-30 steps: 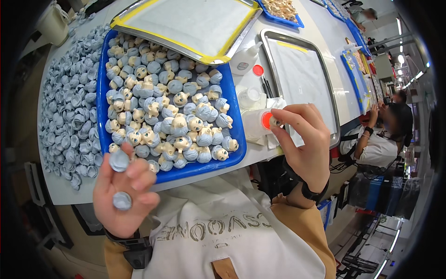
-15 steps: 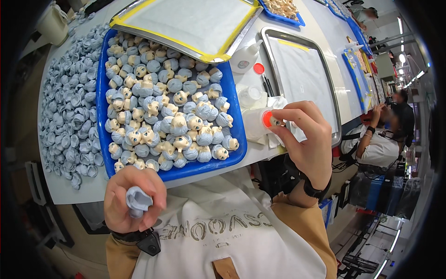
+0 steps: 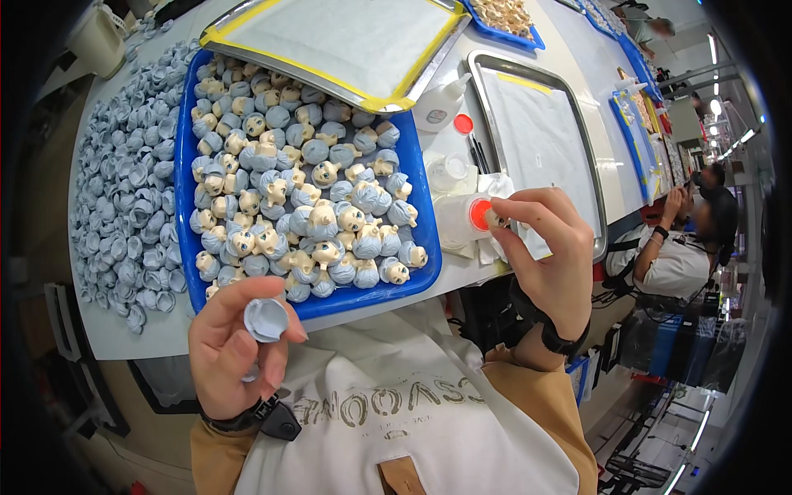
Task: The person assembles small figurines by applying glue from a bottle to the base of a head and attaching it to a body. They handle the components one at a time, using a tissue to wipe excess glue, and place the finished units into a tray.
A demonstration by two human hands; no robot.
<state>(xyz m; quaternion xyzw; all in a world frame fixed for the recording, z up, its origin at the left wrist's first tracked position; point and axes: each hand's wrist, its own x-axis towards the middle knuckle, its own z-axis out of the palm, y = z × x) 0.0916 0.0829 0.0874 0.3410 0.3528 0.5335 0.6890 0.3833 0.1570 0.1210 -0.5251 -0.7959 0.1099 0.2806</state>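
My left hand holds a hollow grey-blue doll hair piece between its fingers, with the open side up. A second grey-blue piece shows partly below it against the palm. In my right hand, thumb and forefinger pinch a small doll face piece with a painted eye. That piece is at the red top of a translucent jar; I cannot tell whether it touches the red part.
A blue tray holds many doll heads with grey-blue hair. Left of it lies a heap of loose hair pieces. A yellow-taped metal tray overlaps its far edge. Right are a squeeze bottle, another metal tray and a seated person.
My left hand has opened its grip somewhat, and the hair piece has turned and moved slightly up and right. My right hand stays at the jar with the face piece, shifted only slightly.
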